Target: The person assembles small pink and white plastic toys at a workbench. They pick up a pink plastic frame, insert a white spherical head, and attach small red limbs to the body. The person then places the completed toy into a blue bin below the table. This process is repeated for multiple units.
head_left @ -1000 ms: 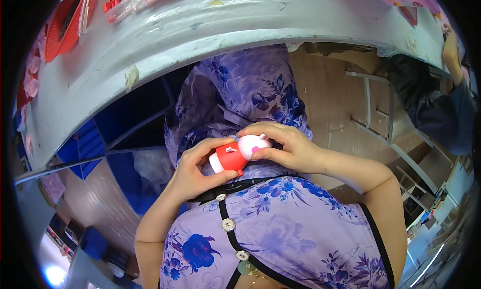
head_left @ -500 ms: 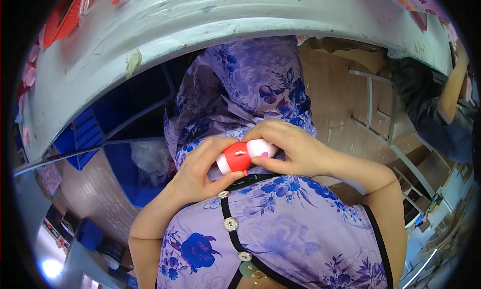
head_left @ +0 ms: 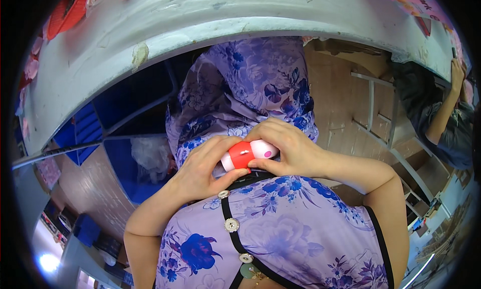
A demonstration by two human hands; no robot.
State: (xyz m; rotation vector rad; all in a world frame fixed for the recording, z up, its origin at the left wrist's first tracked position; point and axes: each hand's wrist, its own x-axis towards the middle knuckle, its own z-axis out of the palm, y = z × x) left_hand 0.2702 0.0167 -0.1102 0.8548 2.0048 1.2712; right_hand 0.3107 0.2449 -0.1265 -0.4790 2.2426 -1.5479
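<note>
A small plastic toy [head_left: 241,155] with a red middle and pale pink-white ends is held over my lap. One end carries a round pink spot. My left hand [head_left: 204,164] grips its left, pale end, thumb below and fingers above. Around the right, spotted end, the fingers and thumb of my right hand [head_left: 288,146] are curled. Both thumbs press close to the red part, and my fingers hide some of the toy's top and ends.
A worn whitish table [head_left: 240,18] curves across the far side, with a red basket [head_left: 67,16] at its left. Blue crates [head_left: 117,173] stand left of my legs, one holding clear plastic bags [head_left: 150,156]. At right are a metal stool frame [head_left: 373,106] and another person's arm [head_left: 443,111].
The toy has turned slightly between my hands, and its pink spot shows more fully. Both hands keep their hold. The other person's arm at right has shifted.
</note>
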